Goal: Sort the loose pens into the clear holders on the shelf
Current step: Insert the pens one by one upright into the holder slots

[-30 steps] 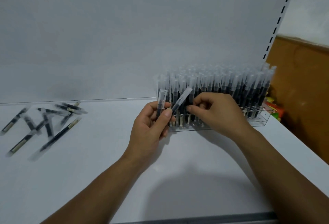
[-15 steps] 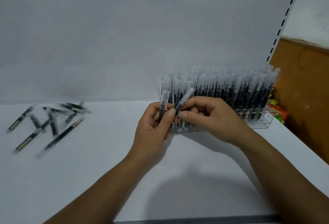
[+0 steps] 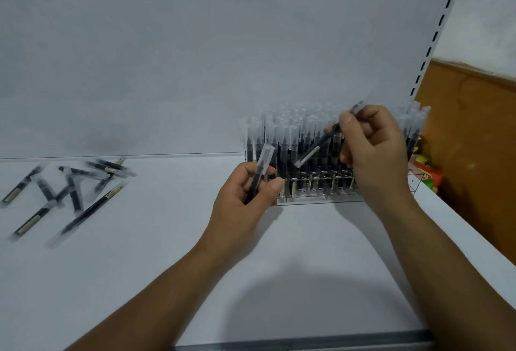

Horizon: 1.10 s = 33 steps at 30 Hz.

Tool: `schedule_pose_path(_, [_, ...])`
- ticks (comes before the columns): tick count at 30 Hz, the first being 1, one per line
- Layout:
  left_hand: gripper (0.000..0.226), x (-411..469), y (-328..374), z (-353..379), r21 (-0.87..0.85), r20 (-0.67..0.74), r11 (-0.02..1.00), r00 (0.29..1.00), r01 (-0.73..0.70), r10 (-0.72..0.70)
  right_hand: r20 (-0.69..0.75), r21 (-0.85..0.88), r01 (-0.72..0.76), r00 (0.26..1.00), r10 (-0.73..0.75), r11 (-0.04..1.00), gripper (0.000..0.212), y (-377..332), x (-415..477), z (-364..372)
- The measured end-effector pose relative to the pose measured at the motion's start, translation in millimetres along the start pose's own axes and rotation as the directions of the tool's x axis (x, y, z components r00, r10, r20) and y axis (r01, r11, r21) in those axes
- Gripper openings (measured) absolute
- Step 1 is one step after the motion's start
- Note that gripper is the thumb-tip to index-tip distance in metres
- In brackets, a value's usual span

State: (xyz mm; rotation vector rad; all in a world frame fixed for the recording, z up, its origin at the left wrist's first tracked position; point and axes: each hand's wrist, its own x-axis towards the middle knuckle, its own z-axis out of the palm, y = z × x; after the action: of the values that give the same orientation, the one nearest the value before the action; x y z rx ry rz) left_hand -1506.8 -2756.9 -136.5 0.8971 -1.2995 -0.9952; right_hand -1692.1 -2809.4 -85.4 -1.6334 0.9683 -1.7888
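Note:
A clear holder [image 3: 312,198] stands on the white shelf at centre right, packed with several upright black pens with frosted caps. My left hand [image 3: 245,200] grips one black pen [image 3: 261,168] upright, just in front of the holder's left end. My right hand [image 3: 374,152] is raised over the holder and pinches a second pen [image 3: 315,149], which slants down to the left with its lower end above the standing pens. Several loose pens [image 3: 64,194] lie scattered on the shelf at far left.
The white shelf [image 3: 156,267] has a grey front edge near me. A white back panel rises behind. A slotted upright [image 3: 435,43] borders the right side, with a brown wall and colourful packets [image 3: 424,175] beyond it.
My right hand has pulled one pen out of my left hand's grasp and lifted it up and to the right over the holder. My left hand keeps the other pen.

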Motion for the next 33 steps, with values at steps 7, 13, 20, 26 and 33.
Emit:
schedule_pose_path(7, [0.019,0,0,0,0.037,0.021,0.999,1.0,-0.016,0.016,0.085,-0.265,0.164,0.986,-0.146,0.95,0.018,10,-1,4])
schedule_pose_path(13, [0.024,0,-1,-1,0.038,0.024,0.999,1.0,-0.014,0.013,0.106,-0.347,0.199,0.979,-0.173,0.917,0.007,15,0,1])
schedule_pose_path(20, [0.013,1,-4,-1,0.059,0.017,0.996,0.998,-0.066,0.065,0.276,-0.587,0.125,0.96,0.053,0.8,0.012,22,-2,0])
schedule_pose_path(26, [0.017,1,-5,2,0.08,-0.019,0.994,0.997,-0.076,0.078,0.309,-0.53,0.121,0.949,0.058,0.839,0.024,12,-3,-6])
schedule_pose_path(33, [0.015,1,-10,0,0.187,0.029,0.974,0.992,-0.124,0.121,0.536,-0.169,0.007,0.84,0.086,0.986,0.014,1,-17,17])
